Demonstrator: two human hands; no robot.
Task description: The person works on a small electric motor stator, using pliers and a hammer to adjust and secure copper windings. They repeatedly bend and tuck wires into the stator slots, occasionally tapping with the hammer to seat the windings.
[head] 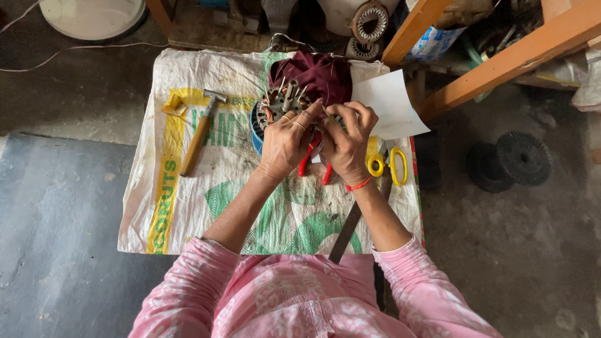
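Note:
A round metal motor stator (pixel 280 102) with grey teeth and copper windings sits on a blue ring on the sack-covered table (pixel 188 206). My left hand (pixel 287 139) rests on its near edge, fingers spread over the teeth. My right hand (pixel 348 139) is beside it, fingers pinched on something small and thin at the stator's right edge; what it is I cannot tell. Red-handled pliers (pixel 308 161) lie under both hands. A maroon cloth (pixel 316 75) lies just behind the stator.
A wooden-handled hammer (pixel 200 131) lies at the left. Yellow-handled scissors (pixel 388 165) and a white sheet of paper (pixel 391 103) are at the right. A flat dark metal strip (pixel 348 230) lies near my right forearm. Wooden frame beams (pixel 501 62) and two black discs (pixel 510 161) stand right.

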